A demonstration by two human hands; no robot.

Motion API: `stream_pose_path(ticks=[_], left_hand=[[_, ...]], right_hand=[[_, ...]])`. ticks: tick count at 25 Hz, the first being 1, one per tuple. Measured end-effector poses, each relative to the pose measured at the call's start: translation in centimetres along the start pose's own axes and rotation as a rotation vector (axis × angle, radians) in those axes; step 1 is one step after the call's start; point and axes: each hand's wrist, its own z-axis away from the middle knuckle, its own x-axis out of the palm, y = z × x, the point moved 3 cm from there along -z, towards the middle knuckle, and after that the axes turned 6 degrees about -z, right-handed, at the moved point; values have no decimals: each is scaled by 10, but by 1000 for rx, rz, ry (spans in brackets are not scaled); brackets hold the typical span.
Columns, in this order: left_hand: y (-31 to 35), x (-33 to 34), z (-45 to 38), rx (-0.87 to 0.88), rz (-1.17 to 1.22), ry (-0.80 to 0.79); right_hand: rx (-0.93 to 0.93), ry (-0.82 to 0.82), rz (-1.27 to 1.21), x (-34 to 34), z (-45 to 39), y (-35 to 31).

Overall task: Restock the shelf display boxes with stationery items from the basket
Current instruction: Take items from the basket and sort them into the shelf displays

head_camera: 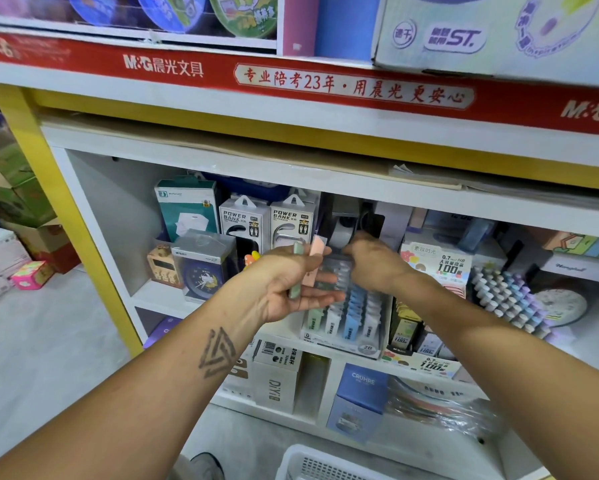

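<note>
My left hand (pixel 291 282) holds a few slim pastel packs, a green one (pixel 296 271) and a pink one (pixel 316 258), just in front of the shelf. My right hand (pixel 374 263) reaches down into the back of a clear display box (pixel 346 337) with its fingers hidden behind the packs there. The box stands on the middle shelf and holds rows of green, white and blue lead-refill packs. The white basket (pixel 312 462) shows only its rim at the bottom edge.
Power bank boxes (pixel 267 220) and a boxed clock (pixel 204 265) stand left of the display box. A lead-refill display (pixel 436 268) and a rack of pastel pens (pixel 509 299) stand to its right. Below sit a DIY box (pixel 277 382) and a blue CRUHRE box (pixel 360 393).
</note>
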Motion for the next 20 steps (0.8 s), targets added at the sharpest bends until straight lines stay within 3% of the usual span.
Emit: stream_pose_path(ticks=[2,4,8,13,20], left_hand=[[-2,5,-1,0,14,-65],[-3,9,-3,13,-36,-89],[-6,26,-4,23,-205,-138],[-10,43,-15,12,-195,-161],[-14,55,-32,240,-267,76]], right_hand=[[47,72,-464,-15,9,-2],[59,9,-925,-27,30,-4],[-34,-38,-818,-44,57,4],[34,-84,-1122,-58,83,52],[-32,-61,-1222,-58,104,81]])
